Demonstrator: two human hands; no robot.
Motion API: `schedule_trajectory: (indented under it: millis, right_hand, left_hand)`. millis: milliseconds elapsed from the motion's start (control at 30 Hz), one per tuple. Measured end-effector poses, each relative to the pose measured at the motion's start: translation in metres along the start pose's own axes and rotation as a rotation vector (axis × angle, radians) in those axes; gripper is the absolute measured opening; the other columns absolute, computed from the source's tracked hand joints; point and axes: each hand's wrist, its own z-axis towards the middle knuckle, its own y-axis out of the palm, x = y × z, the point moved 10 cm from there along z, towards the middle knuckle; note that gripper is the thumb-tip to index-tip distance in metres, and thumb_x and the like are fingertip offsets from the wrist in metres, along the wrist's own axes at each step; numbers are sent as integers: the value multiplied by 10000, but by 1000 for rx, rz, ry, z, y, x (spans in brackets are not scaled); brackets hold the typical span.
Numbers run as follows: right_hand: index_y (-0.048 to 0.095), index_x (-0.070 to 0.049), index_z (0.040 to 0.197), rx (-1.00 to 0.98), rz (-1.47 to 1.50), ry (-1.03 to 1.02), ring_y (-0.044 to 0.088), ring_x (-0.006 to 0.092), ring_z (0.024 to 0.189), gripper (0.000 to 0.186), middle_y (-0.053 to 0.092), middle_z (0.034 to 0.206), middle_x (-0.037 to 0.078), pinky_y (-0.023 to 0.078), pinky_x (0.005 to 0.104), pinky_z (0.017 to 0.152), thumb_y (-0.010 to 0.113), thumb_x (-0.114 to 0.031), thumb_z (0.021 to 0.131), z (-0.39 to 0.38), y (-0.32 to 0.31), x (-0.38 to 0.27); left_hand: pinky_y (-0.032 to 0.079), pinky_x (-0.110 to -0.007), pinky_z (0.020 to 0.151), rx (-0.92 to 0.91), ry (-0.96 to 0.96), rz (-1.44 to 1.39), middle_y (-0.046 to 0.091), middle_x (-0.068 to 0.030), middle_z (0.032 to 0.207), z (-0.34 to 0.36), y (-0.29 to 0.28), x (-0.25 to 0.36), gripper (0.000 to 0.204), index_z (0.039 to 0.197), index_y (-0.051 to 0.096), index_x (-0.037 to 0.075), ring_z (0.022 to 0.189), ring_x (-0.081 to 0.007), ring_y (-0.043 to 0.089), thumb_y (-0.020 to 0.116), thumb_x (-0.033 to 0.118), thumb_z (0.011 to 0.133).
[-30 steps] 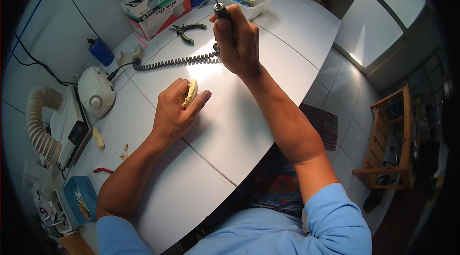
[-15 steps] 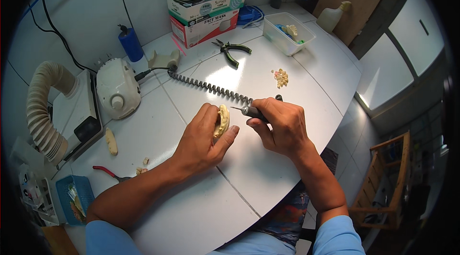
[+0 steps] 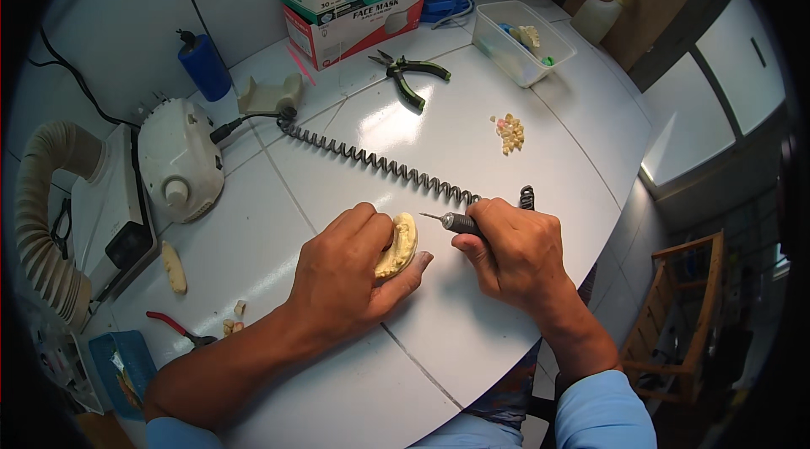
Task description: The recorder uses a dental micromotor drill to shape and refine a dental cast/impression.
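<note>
My left hand (image 3: 350,267) is closed around a pale yellow dental cast (image 3: 398,248), a curved arch with its ridged face partly showing. The fingers cover its left side and the thumb lies along its lower right edge. In my right hand (image 3: 521,253) is a dark rotary handpiece (image 3: 461,224), gripped like a pen. Its thin metal bur (image 3: 429,215) points left at the cast's upper end, with a small gap between them. A coiled black cord (image 3: 380,164) runs from near the right hand to the white control unit (image 3: 181,162).
Small tooth-coloured pieces (image 3: 510,133) lie right of black-green pliers (image 3: 408,76). Farther back are stacked boxes (image 3: 354,23) and a clear plastic tub (image 3: 523,44). At left stand a dust hose (image 3: 42,213), a yellowish curved piece (image 3: 174,267), red-handled pliers (image 3: 173,324) and a blue basket (image 3: 118,369).
The cast has turned in my left hand, so more of its ridged face shows. Both hands sit slightly lower in the picture, and the whole view has shifted. The bur remains apart from the cast.
</note>
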Motion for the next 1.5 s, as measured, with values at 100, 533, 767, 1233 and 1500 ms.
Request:
schedule_trajectory:
  millis: [100, 533, 767, 1233, 1500]
  right_hand:
    - [600, -87, 891, -61, 10, 5, 588, 224, 514, 385, 556, 681, 44, 432, 379, 453, 714, -410, 1067, 2, 3, 3]
    - [569, -102, 837, -104, 0, 2, 561, 218, 480, 457, 544, 635, 28, 407, 384, 430, 721, -475, 1053, 2, 5, 4]
    - [561, -98, 824, -97, 2, 22, 569, 261, 488, 472, 556, 628, 51, 408, 401, 451, 723, -479, 1051, 1, 4, 3]
    - [559, -107, 824, -85, -6, 36, 577, 257, 455, 474, 618, 614, 52, 416, 406, 435, 695, -490, 1069, 1, 4, 7]
    - [562, -91, 836, -71, 42, 80, 590, 294, 468, 455, 649, 633, 75, 445, 419, 457, 669, -449, 1096, 14, 9, 16]
  left_hand:
    - [520, -453, 640, -39, 7, 46, 567, -128, 860, 1, 2, 0, 372, 888, 611, 17, 748, -316, 614, 871, 283, 892]
    - [431, -432, 599, 4, 44, -19, 525, -126, 820, 2, 2, 2, 347, 849, 586, 1, 666, -285, 521, 846, 228, 881]
    - [419, -429, 598, 11, 47, -41, 516, -124, 802, 0, 1, 1, 348, 837, 577, 1, 658, -277, 507, 836, 229, 879]
    - [490, -463, 670, -37, -12, -5, 559, -132, 836, 1, 1, 1, 344, 879, 609, 11, 755, -316, 590, 811, 286, 921]
    - [446, -447, 634, 37, -44, -29, 540, -130, 838, 0, -2, -8, 384, 870, 585, -3, 703, -291, 545, 811, 291, 975]
